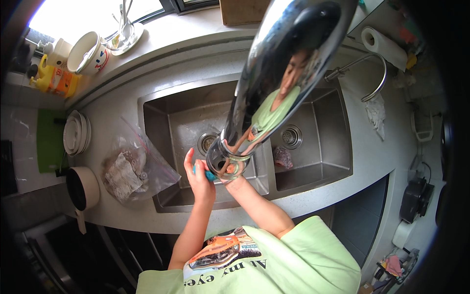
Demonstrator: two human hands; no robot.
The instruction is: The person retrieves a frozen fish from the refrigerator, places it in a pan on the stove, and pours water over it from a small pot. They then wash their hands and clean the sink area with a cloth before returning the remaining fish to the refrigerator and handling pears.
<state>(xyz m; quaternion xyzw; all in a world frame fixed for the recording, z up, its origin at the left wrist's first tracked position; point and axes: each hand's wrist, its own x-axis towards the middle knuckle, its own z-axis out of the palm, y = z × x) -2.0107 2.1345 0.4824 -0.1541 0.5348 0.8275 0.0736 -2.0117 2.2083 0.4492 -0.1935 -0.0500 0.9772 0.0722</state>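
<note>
Over the left basin (187,114) of a stainless steel double sink, my left hand (202,183) has its thumb and fingers around a small teal object (209,175). Most of that object is hidden, so its kind is unclear. My right hand is close beside it, largely covered by the chrome faucet (271,92) that looms in front of the camera. Only the right wrist (235,183) shows plainly, and I cannot tell what its fingers hold. A round drain strainer (208,142) lies beyond my hands in the basin floor.
A crumpled mesh or plastic piece (283,157) lies in the right basin. Left of the sink are a clear zip bag (158,180) with cloth-like contents, a pale-sided pan (91,187) and stacked white dishes (73,136). A thin curved tap (383,73) stands at the right.
</note>
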